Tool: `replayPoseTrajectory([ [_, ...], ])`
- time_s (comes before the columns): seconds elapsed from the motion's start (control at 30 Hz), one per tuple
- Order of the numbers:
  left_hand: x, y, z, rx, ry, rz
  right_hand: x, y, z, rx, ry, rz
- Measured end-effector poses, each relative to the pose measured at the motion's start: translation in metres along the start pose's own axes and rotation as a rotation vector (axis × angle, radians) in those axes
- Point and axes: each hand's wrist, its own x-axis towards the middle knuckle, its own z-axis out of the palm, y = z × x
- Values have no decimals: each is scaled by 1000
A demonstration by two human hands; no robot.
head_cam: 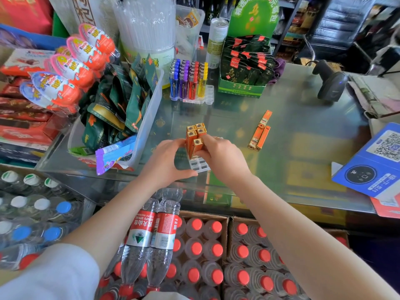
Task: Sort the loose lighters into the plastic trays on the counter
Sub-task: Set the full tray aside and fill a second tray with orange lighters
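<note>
1. Head view: Orange, gold-capped slim lighters [195, 135] stand upright in the clear plastic tray [200, 164] at the near edge of the glass bench [303, 131], caps up, long axes vertical. They look light, stiff and smooth, so you should expect them to slip; pinch each by its flat sides at mid-body.
2. Your right hand [220, 156] pinches the front lighter, which tilts slightly over its slot. Your left hand [167, 161] curls around the tray and the cluster's side, thumb touching the tray's front edge.
3. Three loose lighters [259, 132] lie flat well to the right, long axes running roughly away from you; which end is the cap you cannot tell.
4. A second tray of coloured lighters [189, 80] stands farther back.
</note>
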Motion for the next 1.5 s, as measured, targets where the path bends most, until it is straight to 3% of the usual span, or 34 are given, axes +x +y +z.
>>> replayPoseTrajectory([
  [0.2, -1, 2, 0, -3, 0, 1, -1, -4, 0, 87, 94, 195],
  [0.47, 1, 0, -1, 1, -30, -13, 3, -3, -6, 29, 165, 13],
  [0.6, 3, -2, 0, 6, -33, 6, -3, 16, -4, 192, 162, 155],
  [0.7, 5, -2, 2, -1, -27, 42, -11, 44, 1, 170, 271, 248],
  [0.83, 10, 2, 2, -7, -56, 72, -14, 85, 1, 173, 434, 575],
  [0.93, 13, 4, -1, -1, -76, 85, -9, 108, -5, 273, 351, 768],
  [1.03, 14, 6, 3, 7, -89, 82, -5, 120, -10, 312, 260, 833],
  [1.23, 15, 12, 5, -12, -77, 85, 2, 134, -14, 123, 173, 912],
  [1.33, 11, 15, 7, 0, -64, 98, -9, 133, -19, 223, 250, 888],
  [1.5, 7, 16, 11, -4, -54, 94, -35, 112, -11, 479, 371, 569],
])
